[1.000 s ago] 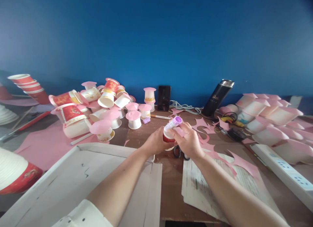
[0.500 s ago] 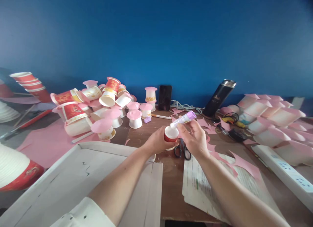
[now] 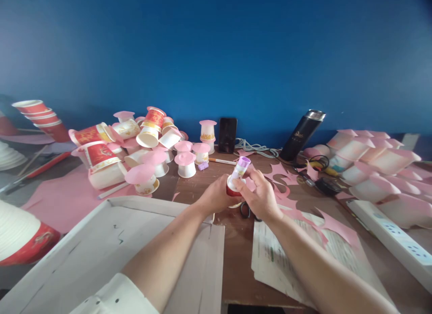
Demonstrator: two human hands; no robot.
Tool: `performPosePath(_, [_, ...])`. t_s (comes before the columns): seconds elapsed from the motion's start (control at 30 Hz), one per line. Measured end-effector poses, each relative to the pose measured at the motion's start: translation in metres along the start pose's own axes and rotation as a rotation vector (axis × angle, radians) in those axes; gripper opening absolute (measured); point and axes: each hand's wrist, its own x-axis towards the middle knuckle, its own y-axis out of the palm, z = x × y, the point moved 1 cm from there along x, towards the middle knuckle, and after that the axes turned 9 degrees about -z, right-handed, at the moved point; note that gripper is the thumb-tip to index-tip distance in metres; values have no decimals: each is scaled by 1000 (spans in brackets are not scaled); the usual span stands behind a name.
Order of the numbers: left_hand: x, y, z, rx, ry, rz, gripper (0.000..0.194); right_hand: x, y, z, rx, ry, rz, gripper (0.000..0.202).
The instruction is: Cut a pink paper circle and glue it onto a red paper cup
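Note:
My left hand [image 3: 218, 193] is wrapped round a red and white paper cup [image 3: 232, 191], its white end facing up. In my right hand [image 3: 258, 193] is a glue stick [image 3: 241, 166] with a purple end, its lower end against the cup's white top. A pair of black-handled scissors [image 3: 245, 210] lies on the table beneath my right hand, partly covered by it. Pink paper scraps [image 3: 283, 173] lie just beyond and to the right of that hand.
Paper cups with pink discs [image 3: 185, 158] are heaped at the left; more pink-topped cups [image 3: 371, 170] are piled right. A phone [image 3: 227, 134] and black flask [image 3: 302, 134] stand by the wall. A white tray [image 3: 135, 201] lies front left, a power strip [image 3: 391, 233] right.
My right hand has moved slightly left and down. The glue stick has turned more upright over the cup. My left hand with the cup has barely moved.

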Motion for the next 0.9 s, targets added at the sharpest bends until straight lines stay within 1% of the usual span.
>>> performPosePath(0.2, [-1, 1, 1, -32, 34, -17, 42, 2, 3, -3, -18, -36, 3, 21])
performPosePath(0.37, [-1, -2, -5, -67, 41, 0, 41, 4, 6, -12, -94, -34, -55, 25])
performPosePath(0.43, [-1, -2, -5, -70, 43, 1, 40, 4, 7, -14, -125, -48, -75, 27])
performPosePath(0.63, [0, 3, 5, -13, -10, -32, 51, 7, 4, -12, -225, -130, -118, 27])
performPosePath(0.73, [-1, 2, 5, -9, -26, -23, 52, 9, 0, -8, -252, -144, -97, 27])
performPosePath(0.8, [-1, 1, 3, -7, -22, -16, 51, 9, -3, -6, -222, -127, -64, 24])
performPosePath(0.83, [-1, 1, 2, -6, -24, -13, 51, 9, -4, -5, -183, -94, -47, 22])
performPosePath(0.9, [-2, 0, 1, -13, -43, -12, 51, 8, -6, -7, -30, 26, -25, 20])
